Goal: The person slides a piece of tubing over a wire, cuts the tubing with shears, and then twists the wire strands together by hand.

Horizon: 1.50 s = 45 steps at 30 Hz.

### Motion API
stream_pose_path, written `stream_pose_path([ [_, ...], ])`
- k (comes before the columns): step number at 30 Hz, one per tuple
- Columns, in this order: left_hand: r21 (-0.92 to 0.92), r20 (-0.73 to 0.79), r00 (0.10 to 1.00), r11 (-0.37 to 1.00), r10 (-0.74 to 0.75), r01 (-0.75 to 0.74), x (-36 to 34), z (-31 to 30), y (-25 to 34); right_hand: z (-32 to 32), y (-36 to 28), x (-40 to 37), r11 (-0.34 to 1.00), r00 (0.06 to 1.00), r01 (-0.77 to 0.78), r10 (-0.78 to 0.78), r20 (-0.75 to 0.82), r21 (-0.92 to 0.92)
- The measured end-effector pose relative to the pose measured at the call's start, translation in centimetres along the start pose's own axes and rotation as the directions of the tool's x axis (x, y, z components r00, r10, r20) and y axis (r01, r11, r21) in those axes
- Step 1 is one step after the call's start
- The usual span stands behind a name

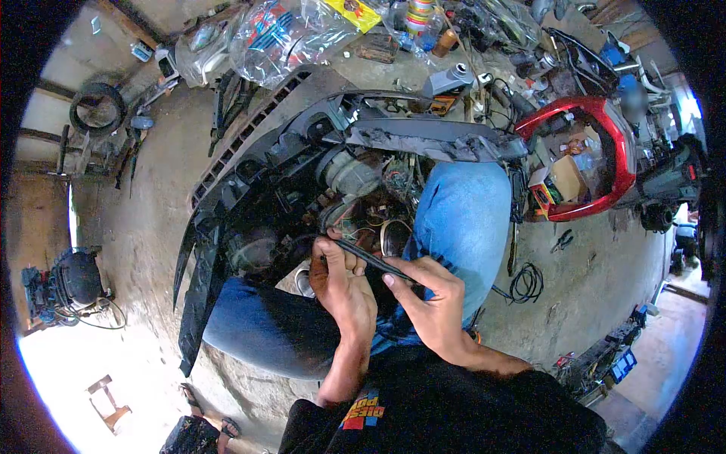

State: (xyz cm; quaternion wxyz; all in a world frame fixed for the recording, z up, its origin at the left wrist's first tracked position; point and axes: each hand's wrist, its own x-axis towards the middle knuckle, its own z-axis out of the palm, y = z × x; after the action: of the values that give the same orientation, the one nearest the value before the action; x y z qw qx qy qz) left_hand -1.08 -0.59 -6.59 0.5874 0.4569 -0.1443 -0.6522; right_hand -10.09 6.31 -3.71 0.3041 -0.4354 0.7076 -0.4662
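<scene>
Between my two hands runs a thin black cable or tube [370, 259], slanting down to the right. My left hand [342, 291] is closed on its upper left end, thumb pressed against it. Fingers and thumb of my right hand [432, 299] pinch the same piece further right. Just beyond my hands, a large black plastic vehicle part [302, 144] lies across my knees, its underside holding round lamp-like housings [352, 172] and loose coloured wires [348, 219]. What the wires join is too small to tell.
A red curved frame [624, 159] and an open cardboard box [567, 179] lie at the right. Coiled black cable [525, 282] and pliers [562, 240] are on the floor. Plastic bags [276, 38] are at the top. Another person's sandalled feet [229, 428] show lower left.
</scene>
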Motion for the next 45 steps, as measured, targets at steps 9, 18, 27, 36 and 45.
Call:
stream_pose_path([
  [9, -0.099, 0.069, 0.997, 0.994, -0.035, 0.041, 0.2, -0.6, -0.2, -0.1, 0.1, -0.1, 0.986, 0.988, -0.154, 0.152, 0.029, 0.062],
  [18, -0.14, 0.068, 0.996, 0.988, -0.051, 0.06, 0.0, -0.4, 0.1, -0.5, 0.7, -0.5, 0.859, 0.942, -0.337, 0.313, 0.124, 0.386],
  [27, -0.15, 0.053, 0.996, 0.986, -0.065, 0.072, 0.0, -0.3, 0.2, -0.9, 0.8, -0.9, 0.774, 0.951, -0.281, 0.305, 0.054, 0.568],
  [36, -0.123, 0.045, 0.998, 0.991, -0.053, 0.058, -0.1, -0.1, 0.2, -0.8, 0.8, -0.9, 0.78, 0.972, -0.178, 0.235, -0.017, 0.6],
  [45, -0.092, 0.038, 0.998, 0.994, -0.054, 0.057, -0.1, 0.0, 0.2, -0.8, 1.5, -1.1, 0.817, 0.978, -0.16, 0.208, -0.023, 0.553],
])
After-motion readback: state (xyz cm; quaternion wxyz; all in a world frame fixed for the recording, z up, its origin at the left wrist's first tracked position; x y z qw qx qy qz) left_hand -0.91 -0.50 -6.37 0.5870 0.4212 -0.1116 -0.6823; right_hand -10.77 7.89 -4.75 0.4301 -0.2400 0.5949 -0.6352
